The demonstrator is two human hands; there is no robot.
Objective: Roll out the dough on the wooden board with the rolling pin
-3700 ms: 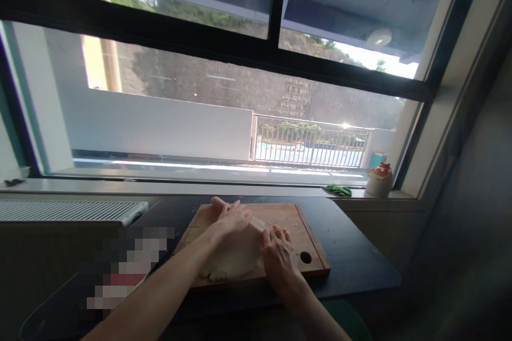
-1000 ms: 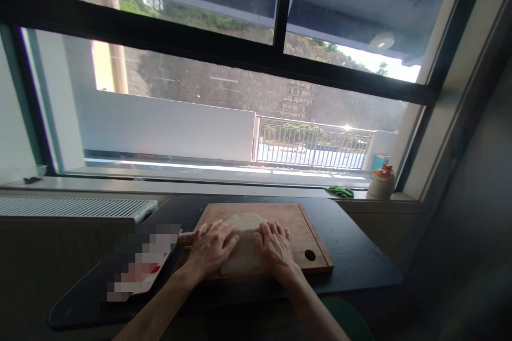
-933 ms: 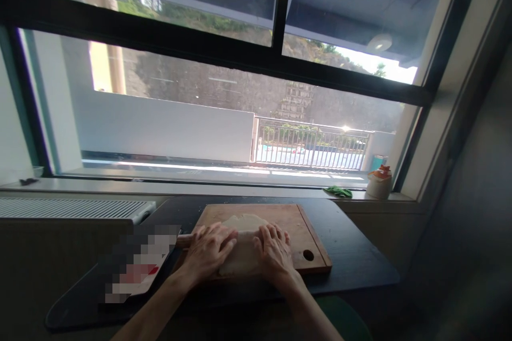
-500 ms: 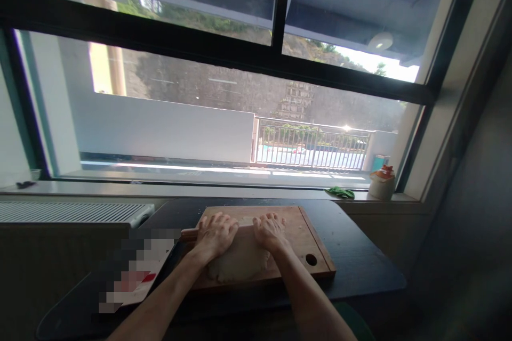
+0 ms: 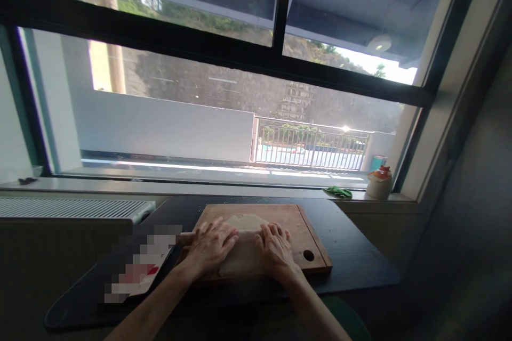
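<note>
On the wooden cutting board (image 5: 296, 218) lies a flattened sheet of pale dough (image 5: 242, 261), its far edge showing beyond my fingers. A rolling pin (image 5: 186, 236) lies across the dough; one end sticks out at the left, and much of the rest is under my hands. My left hand (image 5: 212, 243) is laid over the pin's left part, fingers bent over it. Over its right part, my right hand (image 5: 277, 246) presses down in the same way. The pin's right end is hidden.
The board rests on a dark table (image 5: 352, 250) before a window. A partly blurred sheet (image 5: 148, 270) lies at the left. On the sill are a green cloth (image 5: 338, 192) and a pale container (image 5: 378, 185) with an orange top. A radiator (image 5: 72, 208) stands at the left.
Both hands have moved toward me with the rolling pin. More of the dough's far part now shows beyond the pin. The view has shifted slightly.
</note>
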